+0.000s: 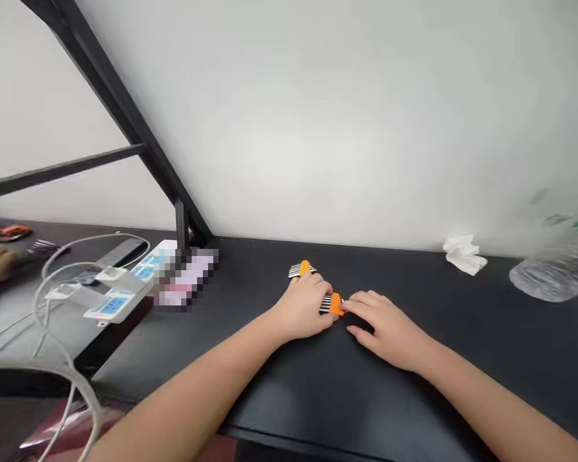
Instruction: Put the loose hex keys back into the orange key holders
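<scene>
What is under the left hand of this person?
From under the left hand, an orange striped part shows beside the thumb; a similar part shows beyond the hand. What the palm covers, and whether they join, cannot be seen.

Table [327, 398] looks smooth with a satin sheen, wall [341, 128] pretty matt. Power strip [147, 269] and orange bit [336, 304] both seem plastic, tissue [464, 254] is just crumpled paper tbh.
</scene>
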A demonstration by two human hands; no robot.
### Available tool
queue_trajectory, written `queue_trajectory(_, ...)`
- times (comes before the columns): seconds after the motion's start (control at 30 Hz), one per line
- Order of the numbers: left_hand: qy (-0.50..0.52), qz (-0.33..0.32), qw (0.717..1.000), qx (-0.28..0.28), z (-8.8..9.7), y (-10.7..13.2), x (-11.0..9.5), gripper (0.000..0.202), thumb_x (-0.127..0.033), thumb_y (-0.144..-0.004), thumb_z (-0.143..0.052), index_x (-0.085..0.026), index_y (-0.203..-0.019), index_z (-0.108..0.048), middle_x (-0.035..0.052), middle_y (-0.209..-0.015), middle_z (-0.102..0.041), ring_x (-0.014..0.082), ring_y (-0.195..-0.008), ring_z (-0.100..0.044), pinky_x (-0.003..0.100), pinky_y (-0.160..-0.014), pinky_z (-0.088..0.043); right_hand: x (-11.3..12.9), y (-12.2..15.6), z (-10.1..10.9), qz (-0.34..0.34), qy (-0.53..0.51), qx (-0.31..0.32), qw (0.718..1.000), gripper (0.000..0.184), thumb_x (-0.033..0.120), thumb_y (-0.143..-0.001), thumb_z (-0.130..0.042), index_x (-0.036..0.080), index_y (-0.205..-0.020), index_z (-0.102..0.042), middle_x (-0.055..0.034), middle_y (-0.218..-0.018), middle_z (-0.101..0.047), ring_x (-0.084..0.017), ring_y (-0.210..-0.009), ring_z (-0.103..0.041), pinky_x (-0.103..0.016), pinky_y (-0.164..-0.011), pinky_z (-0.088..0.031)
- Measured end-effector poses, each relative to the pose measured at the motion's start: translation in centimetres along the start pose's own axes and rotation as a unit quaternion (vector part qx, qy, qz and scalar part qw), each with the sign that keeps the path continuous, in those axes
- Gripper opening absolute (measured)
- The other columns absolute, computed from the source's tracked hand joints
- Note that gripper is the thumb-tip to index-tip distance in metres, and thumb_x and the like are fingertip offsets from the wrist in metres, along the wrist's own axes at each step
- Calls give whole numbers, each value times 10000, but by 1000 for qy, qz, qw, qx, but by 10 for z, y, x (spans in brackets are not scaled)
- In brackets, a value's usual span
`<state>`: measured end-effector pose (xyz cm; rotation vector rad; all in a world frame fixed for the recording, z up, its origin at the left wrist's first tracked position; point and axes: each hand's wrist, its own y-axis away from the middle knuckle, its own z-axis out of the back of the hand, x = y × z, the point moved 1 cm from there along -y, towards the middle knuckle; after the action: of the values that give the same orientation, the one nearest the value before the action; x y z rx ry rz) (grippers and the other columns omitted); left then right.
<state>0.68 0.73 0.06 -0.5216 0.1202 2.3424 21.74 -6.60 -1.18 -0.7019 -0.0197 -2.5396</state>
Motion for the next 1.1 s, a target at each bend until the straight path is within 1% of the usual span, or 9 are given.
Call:
queue_trajectory(0.13, 24, 17, 1000, 5, -6, -4, 1, 368, -420, -777, -754, -217, -1069, -659, 73, -1131, -643, 298, -1128, -566, 441, -992, -461, -5, -2, -4, -1, -25, -13, 1000, 181, 205, -974, -554, 264, -1126, -632, -45, -1121, -660, -220, -988, -583, -411, -895, -483)
queue_trajectory(0.23, 37, 16, 999, 11, -7, -3, -1, 473, -446, -765, -766, -245, -1177, -653, 69, -1179, -626, 306, -1177, -543, 464, -1038, -424, -7, -3, -10, 5, -41, -31, 999, 153, 194, -1007, -503, 251, -1026, -644, -37, -1008, -655, -202, -917, -587, -369, -827, -491)
queue_trajectory(0.33, 50, 12, 998, 27, -7, -2, -3, 403, -391, -773, -745, -270, -1151, -678, 50, -1151, -621, 277, -1136, -551, 450, -1039, -414, -8, -2, -16, 25, -32, -50, 998, 167, 154, -1002, -486, 230, -956, -628, -39, -974, -644, -195, -889, -582, -345, -781, -489)
queue_trajectory(0.43, 57, 11, 998, 27, -8, -1, -6, 454, -371, -728, -763, -280, -1164, -677, 38, -1135, -616, 265, -1098, -548, 439, -1030, -413, -7, -1, -17, 50, -1, -58, 997, 187, 98, -975, -484, 218, -929, -621, -43, -979, -643, -196, -898, -581, -343, -787, -487)
queue_trajectory(0.57, 65, 19, 997, 31, -9, -2, -8, 416, -375, -703, -767, -260, -1092, -676, 35, -1112, -628, 263, -1072, -557, 425, -1013, -423, -2, 1, -14, 66, 26, -55, 996, 186, 106, -979, -473, 218, -933, -614, -51, -983, -639, -198, -890, -584, -341, -780, -480)
queue_trajectory(0.7, 68, 16, 997, 30, -7, -4, -13, 383, -335, -667, -763, -224, -1011, -633, 34, -1047, -664, 255, -999, -599, 383, -937, -461, 5, -1, -15, -9, 30, -64, 997, 59, 191, -977, -508, 212, -942, -550, -22, -882, -602, -172, -738, -556, -304, -650, -437)
queue_trajectory(0.8, 61, -4, 997, 40, -6, -5, -19, 301, -291, -735, -687, -229, -1020, -610, 12, -984, -690, 230, -922, -642, 342, -838, -474, 7, -4, -19, -67, 55, -75, 993, 32, 216, -972, -507, 211, -944, -523, -9, -848, -591, -164, -679, -546, -285, -591, -386)
queue_trajectory(0.9, 34, -21, 998, 41, -5, -3, -24, 224, -246, -790, -626, -228, -1009, -586, 9, -967, -695, 207, -851, -665, 314, -738, -464, 5, -6, -21, -83, 83, -77, 990, 60, 195, -970, -488, 212, -916, -509, -4, -833, -600, -162, -674, -561, -277, -589, -362)
queue_trajectory(1.1, 5, -23, 999, 47, -6, 0, -25, 209, -251, -822, -622, -228, -1021, -561, 22, -962, -678, 214, -857, -672, 294, -695, -466, -2, -5, -21, -81, 115, -82, 987, 150, 197, -986, -455, 216, -842, -488, 12, -763, -581, -146, -617, -541, -275, -561, -314)
